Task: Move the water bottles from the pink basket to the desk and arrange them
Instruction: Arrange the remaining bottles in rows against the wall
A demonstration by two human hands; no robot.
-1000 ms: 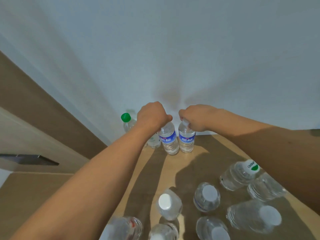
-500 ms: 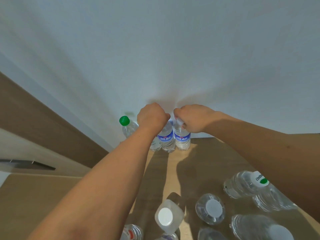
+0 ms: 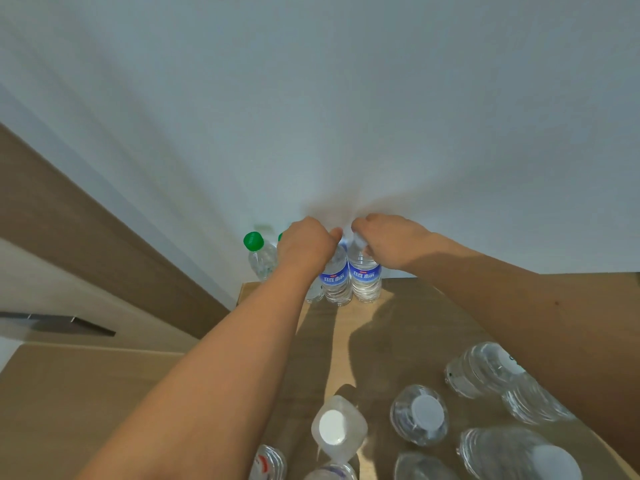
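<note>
Several clear water bottles (image 3: 419, 415) with white caps stand clustered at the near end of the wooden table (image 3: 408, 327), one squarish bottle (image 3: 337, 427) closest to the left forearm. Both bare arms reach over them toward the far edge by the white wall (image 3: 346, 98). There the left hand (image 3: 304, 245) curls around the top of a blue-labelled bottle (image 3: 336, 280), while the right hand (image 3: 388, 242) grips the neck of its twin (image 3: 365, 277); the two bottles stand upright, touching side by side. Just left of them, partly hidden behind the left wrist, stands a green-capped bottle (image 3: 258, 254) against the wall.
</note>
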